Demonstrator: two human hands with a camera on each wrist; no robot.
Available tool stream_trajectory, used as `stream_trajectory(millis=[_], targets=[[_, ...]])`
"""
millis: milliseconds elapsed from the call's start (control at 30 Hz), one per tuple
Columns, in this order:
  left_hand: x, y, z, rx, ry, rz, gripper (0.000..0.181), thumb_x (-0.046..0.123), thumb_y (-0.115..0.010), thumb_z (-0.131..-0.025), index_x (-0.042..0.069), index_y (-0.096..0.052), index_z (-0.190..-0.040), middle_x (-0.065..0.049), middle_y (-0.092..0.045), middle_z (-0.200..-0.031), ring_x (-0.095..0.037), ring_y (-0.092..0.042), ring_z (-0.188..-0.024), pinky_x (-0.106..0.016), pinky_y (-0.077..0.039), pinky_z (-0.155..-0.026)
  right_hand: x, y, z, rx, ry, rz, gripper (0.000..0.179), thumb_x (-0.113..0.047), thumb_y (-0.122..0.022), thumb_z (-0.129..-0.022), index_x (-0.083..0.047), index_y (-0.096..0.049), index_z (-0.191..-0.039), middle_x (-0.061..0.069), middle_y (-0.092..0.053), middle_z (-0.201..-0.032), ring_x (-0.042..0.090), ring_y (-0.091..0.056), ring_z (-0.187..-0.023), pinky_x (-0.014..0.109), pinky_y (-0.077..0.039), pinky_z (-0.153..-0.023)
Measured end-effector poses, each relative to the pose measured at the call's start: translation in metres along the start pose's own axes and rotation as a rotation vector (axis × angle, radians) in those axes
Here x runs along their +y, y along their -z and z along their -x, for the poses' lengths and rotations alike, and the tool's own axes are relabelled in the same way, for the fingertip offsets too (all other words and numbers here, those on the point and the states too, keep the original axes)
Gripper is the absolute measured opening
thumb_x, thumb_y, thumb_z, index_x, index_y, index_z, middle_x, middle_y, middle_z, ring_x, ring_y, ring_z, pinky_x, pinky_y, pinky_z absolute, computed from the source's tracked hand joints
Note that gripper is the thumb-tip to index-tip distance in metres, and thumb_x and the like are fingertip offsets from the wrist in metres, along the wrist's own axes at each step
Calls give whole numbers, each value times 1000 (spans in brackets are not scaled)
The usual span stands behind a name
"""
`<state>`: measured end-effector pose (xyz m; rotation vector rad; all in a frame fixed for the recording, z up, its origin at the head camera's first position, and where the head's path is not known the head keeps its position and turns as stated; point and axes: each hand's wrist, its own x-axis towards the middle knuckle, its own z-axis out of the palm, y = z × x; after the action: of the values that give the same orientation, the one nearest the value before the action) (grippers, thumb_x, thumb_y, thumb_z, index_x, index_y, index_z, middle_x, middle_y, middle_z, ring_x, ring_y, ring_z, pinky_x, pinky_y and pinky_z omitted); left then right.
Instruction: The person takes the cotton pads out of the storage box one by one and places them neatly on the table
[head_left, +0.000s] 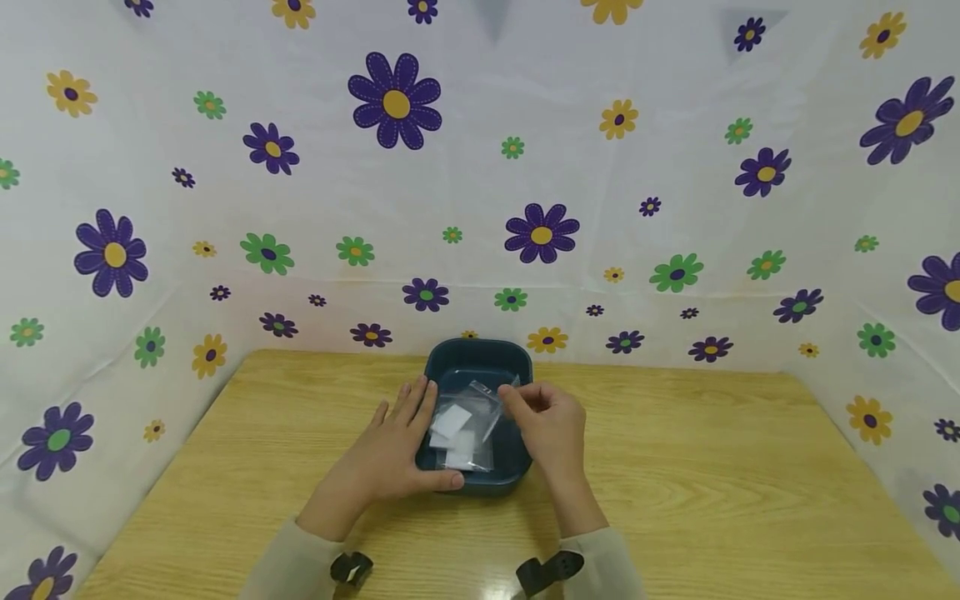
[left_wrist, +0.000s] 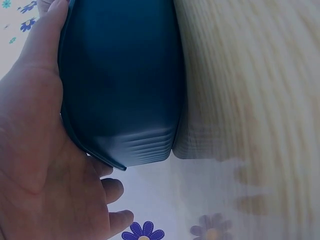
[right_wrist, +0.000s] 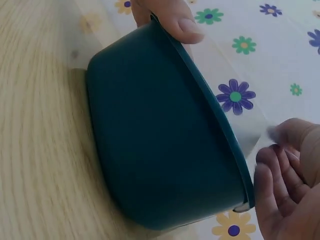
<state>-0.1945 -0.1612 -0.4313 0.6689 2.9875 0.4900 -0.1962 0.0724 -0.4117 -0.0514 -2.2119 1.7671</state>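
Observation:
A dark teal plastic basin (head_left: 512, 467) stands on the wooden table. Inside lie small clear zip bags (head_left: 461, 433) with white pieces in them. My left hand (head_left: 390, 454) rests along the basin's left rim, fingers extended, thumb laid on the near edge. In the left wrist view the palm of the left hand (left_wrist: 40, 130) is against the rim. With thumb and forefinger, my right hand (head_left: 551, 421) pinches the corner of a clear plastic bag (head_left: 495, 412) over the basin's right side. The right wrist view shows the right hand (right_wrist: 290, 175) beside the rim, a bit of clear plastic (right_wrist: 250, 141) at its fingertips.
White cloth with purple, yellow and green flowers (head_left: 396, 104) hangs behind and at both sides of the table (head_left: 697, 467). The basin is close to the back cloth. Dark straps (head_left: 551, 572) sit on both wrists by the sleeves (head_left: 292, 562).

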Motion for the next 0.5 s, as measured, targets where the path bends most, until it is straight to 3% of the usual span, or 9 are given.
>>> stream_trajectory(millis=[67,167,233,300,400,500], targets=[[0,0,0,3,2,-2,131,89,-56,-71,9,-5,-161,-13,0,-168,-36,-4,-154,-62,-10,-120,2,2,-3,-41,-25,-46,24,-20,-82,-83,-7,-72,-101,5,-69,-76,15,-61,-65,24,-54,-59],[0,0,0,3,5,-3,130,86,-59,-72,9,-5,-161,-12,0,-168,-36,-4,-154,-62,-11,-120,4,7,-6,-136,-107,-135,50,-9,-78,-84,-4,-61,-131,6,-68,-82,14,-64,-69,25,-58,-63],[0,0,0,1,5,4,129,85,-60,-72,10,-4,-161,-12,0,-168,-36,-4,-154,-62,-11,-120,3,10,-9,-207,-173,-216,50,-7,-72,-89,-3,-57,-137,6,-67,-87,15,-64,-74,26,-59,-66],[0,0,0,-2,6,12,129,84,-61,-72,10,-4,-161,-12,1,-168,-36,-3,-154,-62,-10,-120,2,14,-11,-250,-229,-280,36,-6,-67,-93,-1,-62,-128,6,-63,-91,16,-62,-80,27,-60,-70],[-1,-1,0,-2,7,12,129,85,-60,-72,10,-4,-161,-11,2,-168,-35,-3,-154,-62,-10,-121,-1,16,-13,-288,-286,-418,11,-2,-57,-95,-2,-65,-103,5,-57,-96,17,-58,-86,31,-60,-77],[-1,0,0,-5,2,6,130,88,-57,-72,10,-4,-161,-12,1,-168,-36,-4,-154,-62,-11,-120,-4,15,-14,-273,-333,-539,10,-1,-52,-94,-10,-57,-91,3,-58,-99,18,-58,-90,35,-59,-83]])
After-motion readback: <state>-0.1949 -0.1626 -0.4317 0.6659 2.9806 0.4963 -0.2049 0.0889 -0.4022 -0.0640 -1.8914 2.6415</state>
